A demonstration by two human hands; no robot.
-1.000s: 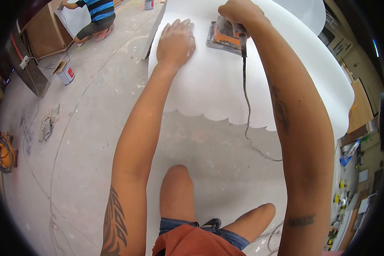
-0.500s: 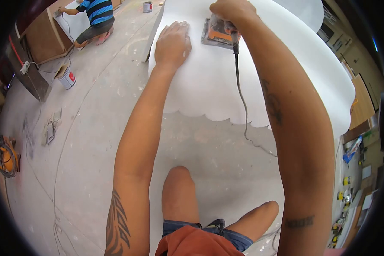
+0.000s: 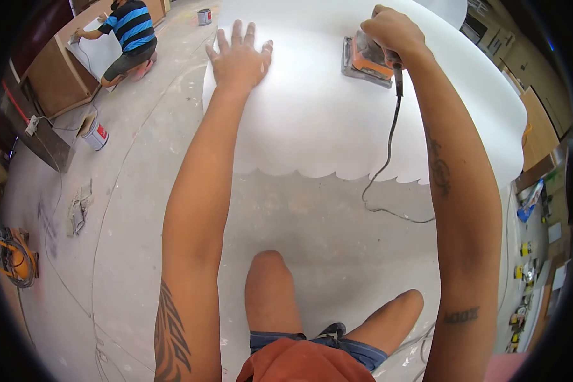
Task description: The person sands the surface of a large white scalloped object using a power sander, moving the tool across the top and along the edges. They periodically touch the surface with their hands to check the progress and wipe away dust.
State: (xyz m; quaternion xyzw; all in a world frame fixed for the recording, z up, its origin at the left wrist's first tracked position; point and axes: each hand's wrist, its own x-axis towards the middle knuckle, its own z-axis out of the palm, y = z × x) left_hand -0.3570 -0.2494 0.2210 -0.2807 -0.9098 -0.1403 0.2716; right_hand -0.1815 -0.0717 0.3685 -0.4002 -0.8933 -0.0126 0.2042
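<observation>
Right fingers: curled tight round the top grip of the sander [image 3: 366, 59], clamped on it; the right hand [image 3: 391, 30] covers most of the handle.
Left fingers: spread apart and pressed flat on the panel [image 3: 337, 121], holding nothing; the left hand [image 3: 239, 58] lies at the panel's far left edge.
Sander: orange and grey, pad flat on the white panel, at the far right of the surface; it sits directly under the right hand.
Key relation: the sander lies to the right of the left hand, well apart from it, with bare white panel between; the right hand is the nearer, already on it.
Sander axis: its long side runs roughly left to right, slightly tilted toward the near right.
Cord [image 3: 388, 140]: leaves the sander's near end, runs along the right forearm, drops off the scalloped near edge and loops on the floor [image 3: 140, 210].
Panel: large, white, lying flat on the floor, its near edge cut in scallops.
Body: bare knees near the bottom, just short of the panel.
Farther off: a person in a striped shirt [image 3: 128, 28] crouches at far left; a paint can [image 3: 95, 135] stands on the left, and a second can [image 3: 204, 16] at the far end.
</observation>
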